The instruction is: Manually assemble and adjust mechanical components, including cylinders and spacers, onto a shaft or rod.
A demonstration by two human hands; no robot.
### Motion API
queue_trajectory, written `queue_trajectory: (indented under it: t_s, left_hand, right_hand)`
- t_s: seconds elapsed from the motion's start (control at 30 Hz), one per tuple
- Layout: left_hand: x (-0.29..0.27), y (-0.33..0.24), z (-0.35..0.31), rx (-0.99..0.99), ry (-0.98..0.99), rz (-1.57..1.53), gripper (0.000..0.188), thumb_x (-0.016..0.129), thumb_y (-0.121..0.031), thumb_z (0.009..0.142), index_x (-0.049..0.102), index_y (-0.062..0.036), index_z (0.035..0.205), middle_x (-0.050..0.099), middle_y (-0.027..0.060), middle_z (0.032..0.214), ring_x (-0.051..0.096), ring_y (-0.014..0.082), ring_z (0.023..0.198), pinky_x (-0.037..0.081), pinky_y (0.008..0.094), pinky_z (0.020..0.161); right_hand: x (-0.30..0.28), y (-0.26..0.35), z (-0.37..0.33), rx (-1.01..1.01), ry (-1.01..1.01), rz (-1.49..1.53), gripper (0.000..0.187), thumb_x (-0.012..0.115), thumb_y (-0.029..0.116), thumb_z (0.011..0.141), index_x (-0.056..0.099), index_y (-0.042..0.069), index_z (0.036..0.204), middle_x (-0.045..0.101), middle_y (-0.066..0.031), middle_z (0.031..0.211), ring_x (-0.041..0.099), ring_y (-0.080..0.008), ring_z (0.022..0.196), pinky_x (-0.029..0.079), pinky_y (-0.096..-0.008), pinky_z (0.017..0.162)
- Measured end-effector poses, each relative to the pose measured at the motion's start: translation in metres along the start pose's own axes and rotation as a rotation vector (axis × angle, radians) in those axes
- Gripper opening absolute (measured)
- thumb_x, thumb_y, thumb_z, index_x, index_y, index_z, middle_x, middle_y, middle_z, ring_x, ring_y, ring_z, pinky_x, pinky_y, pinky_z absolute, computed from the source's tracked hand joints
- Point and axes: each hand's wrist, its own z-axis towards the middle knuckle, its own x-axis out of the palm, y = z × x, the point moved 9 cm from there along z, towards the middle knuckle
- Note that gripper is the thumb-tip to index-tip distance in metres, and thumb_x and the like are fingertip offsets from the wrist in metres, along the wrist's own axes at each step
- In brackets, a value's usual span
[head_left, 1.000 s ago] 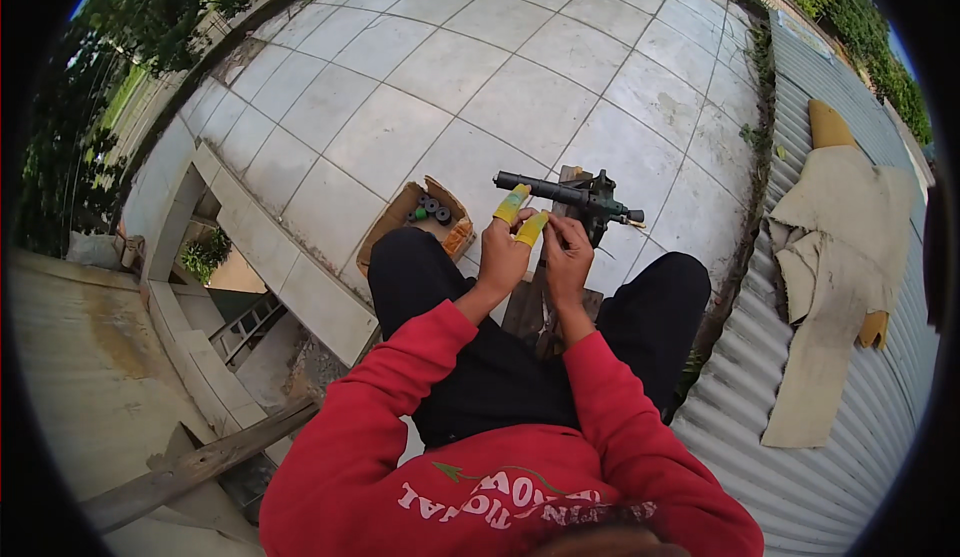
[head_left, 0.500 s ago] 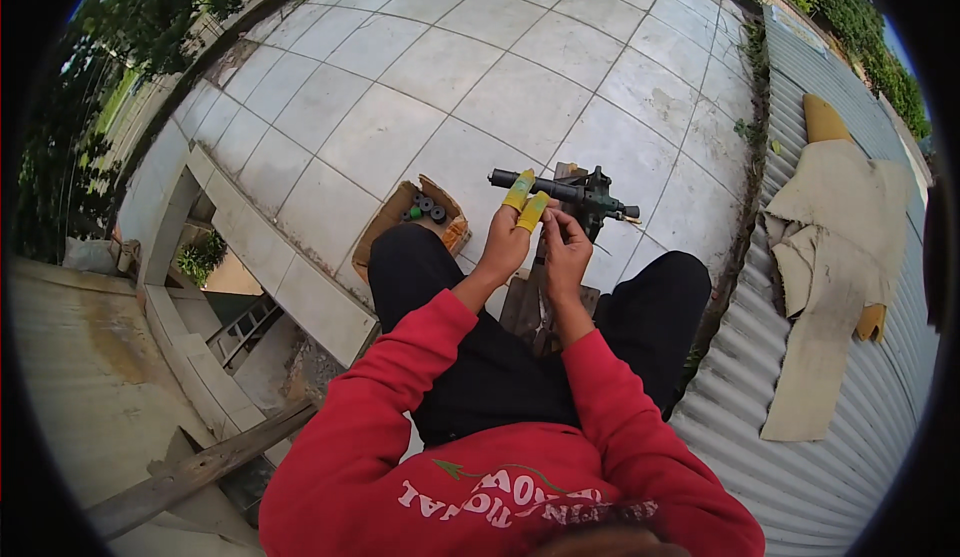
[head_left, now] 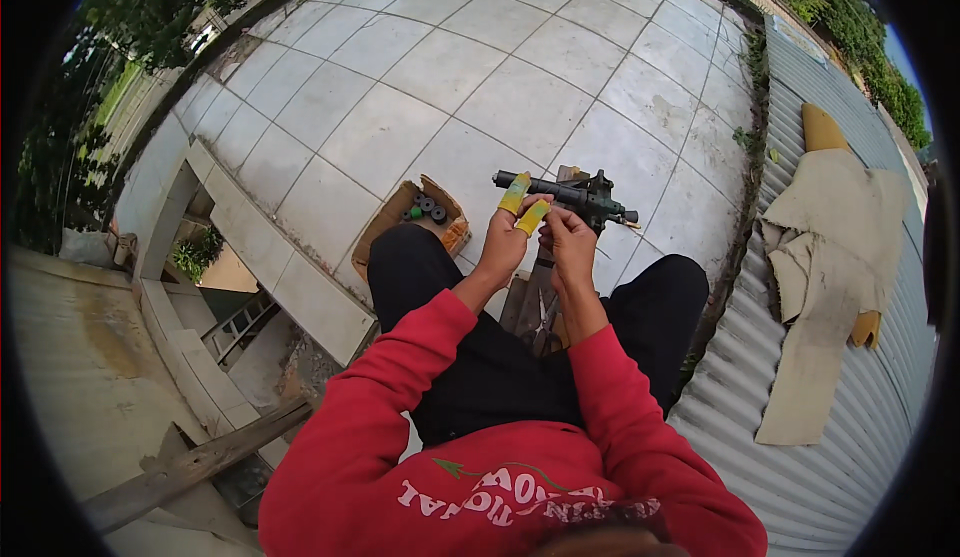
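Observation:
My left hand (head_left: 503, 241) has yellow wraps (head_left: 514, 195) around two of its fingers. Its fingertips are drawn in close to my right hand (head_left: 573, 245), whose thumb and fingers pinch together beside the lower wrap. Anything held where the fingertips meet is too small to make out. Just beyond both hands, a black tubular machine (head_left: 605, 200) lies crosswise, with a long barrel to the left and a short nozzle-like end to the right. It sits over a narrow wooden stand (head_left: 521, 297) between my knees.
An open cardboard box (head_left: 385, 235) with several small dark rollers and a green one stands by my left knee. Pale floor tiles (head_left: 430, 87) stretch ahead. A tiled ledge (head_left: 290, 267) edges an opening at left. Beige cloth (head_left: 830, 242) lies on corrugated metal sheeting (head_left: 735, 387) at right.
My right hand has shifted slightly, its wrist moving a little right and nearer to me. My left fingers have moved slightly. The machine and box stay in place.

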Motion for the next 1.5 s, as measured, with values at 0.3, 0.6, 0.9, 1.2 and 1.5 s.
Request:
queue_trajectory:
  t_s: [0.3, 0.6, 0.9, 1.2, 1.5]
  left_hand:
    - [0.0, 0.007, -0.003, -0.057, 0.002, -0.218, 0.071, 0.064, -0.008, 0.104, 0.029, -0.0044, 0.165, 0.07, 0.0035, 0.129, 0.061, 0.0076, 0.108, 0.048, 0.0256, 0.097]
    - [-0.003, 0.012, -0.003, -0.103, 0.029, -0.249, 0.075, 0.063, -0.004, 0.104, 0.023, -0.0075, 0.167, 0.068, 0.0046, 0.134, 0.063, 0.0073, 0.109, 0.052, 0.0256, 0.091]
    - [0.001, 0.016, -0.006, -0.112, 0.033, -0.371, 0.066, 0.059, -0.009, 0.107, 0.03, -0.0145, 0.166, 0.062, 0.0008, 0.146, 0.061, 0.0069, 0.114, 0.047, 0.0232, 0.091]
    - [-0.007, 0.017, -0.008, -0.098, -0.06, -0.049, 0.052, 0.052, -0.013, 0.109, 0.044, -0.0132, 0.16, 0.068, 0.0013, 0.138, 0.062, 0.0095, 0.114, 0.05, 0.0277, 0.091]
    - [-0.009, 0.056, -0.011, -0.203, -0.034, -0.001, 0.048, 0.045, -0.01, 0.108, 0.047, -0.0054, 0.156, 0.067, 0.0094, 0.136, 0.065, 0.0154, 0.117, 0.052, 0.0307, 0.097]
  right_hand:
    - [0.013, 0.033, -0.014, -0.267, -0.053, -0.129, 0.019, 0.072, 0.019, 0.101, 0.074, 0.002, 0.109, 0.073, -0.0036, 0.092, 0.068, -0.0085, 0.076, 0.056, -0.023, 0.057]
    - [0.017, 0.056, -0.016, -0.289, 0.003, -0.33, 0.018, 0.072, 0.016, 0.101, 0.075, -0.001, 0.107, 0.072, -0.0021, 0.081, 0.062, -0.0063, 0.063, 0.05, -0.0218, 0.052]
    - [0.016, 0.055, -0.015, -0.4, -0.019, -0.265, 0.014, 0.075, 0.012, 0.099, 0.078, 0.0, 0.105, 0.074, -0.0019, 0.079, 0.063, -0.0046, 0.062, 0.046, -0.0205, 0.053]
    - [0.009, 0.076, -0.035, -0.653, -0.108, -0.511, 0.011, 0.077, 0.005, 0.094, 0.077, -0.003, 0.102, 0.073, -0.0036, 0.083, 0.064, -0.0064, 0.069, 0.049, -0.0236, 0.062]
    - [0.0, 0.071, -0.042, -0.618, -0.15, -0.477, 0.008, 0.076, 0.003, 0.094, 0.075, -0.003, 0.098, 0.069, -0.0043, 0.088, 0.065, -0.0081, 0.072, 0.051, -0.0244, 0.066]
